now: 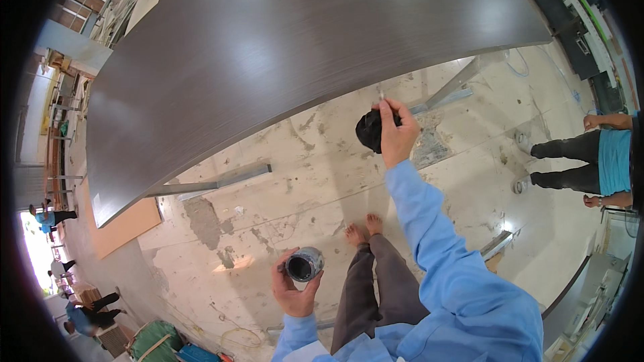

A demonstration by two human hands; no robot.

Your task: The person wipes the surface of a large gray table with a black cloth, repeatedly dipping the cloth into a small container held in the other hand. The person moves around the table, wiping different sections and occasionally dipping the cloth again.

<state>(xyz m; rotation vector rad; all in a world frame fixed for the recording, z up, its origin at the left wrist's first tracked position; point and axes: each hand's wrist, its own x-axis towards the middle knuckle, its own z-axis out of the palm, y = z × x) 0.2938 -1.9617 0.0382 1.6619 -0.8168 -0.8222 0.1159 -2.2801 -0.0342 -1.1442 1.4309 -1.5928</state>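
Observation:
My left hand (295, 293) is wrapped round a small round can (304, 265), low in front of me. Its mouth faces up, with something dark inside and smears on the wall. My right hand (398, 133) is raised near the front edge of a large grey-brown panel (268, 33). A bunched black cloth (369, 131) is gripped in it. From the pinched fingertips a small thin pale piece (382, 94) sticks out toward the panel edge. I cannot tell what it is. The hand appears just short of the edge.
Metal legs (245, 176) stand under the panel, above a stained pale floor (322, 194). A brown board (131, 226) lies at the left. Another person (607, 159) stands at the right, and several people are far left. Green bags (155, 342) sit lower left.

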